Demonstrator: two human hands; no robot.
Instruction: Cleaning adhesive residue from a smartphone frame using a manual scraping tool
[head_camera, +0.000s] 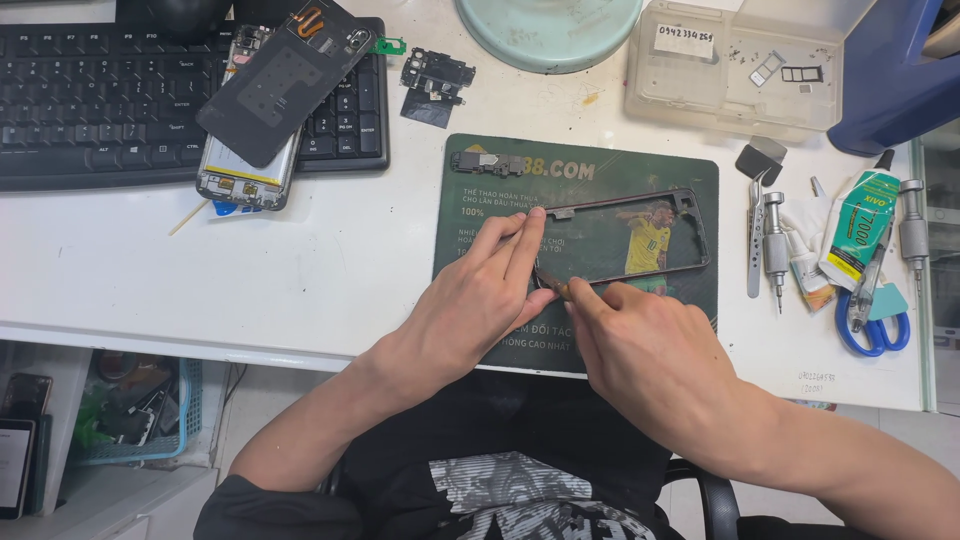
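A thin dark phone frame (690, 215) lies on a dark green mat (480, 215) at the desk's front edge. My left hand (480, 300) presses down on the frame's left end, with fingertips on its upper left corner. My right hand (640, 345) pinches a small brown-tipped tool (562, 291) against the frame's lower left edge. A small black phone part (487, 163) rests on the mat's upper left corner.
A black keyboard (90, 100) at back left carries an opened phone (245, 170) and its dark back cover (280, 75). A clear parts box (735, 70) stands at back right. Screwdrivers (775, 250), tweezers, a glue tube (855, 230) and blue scissors (870, 325) lie at right.
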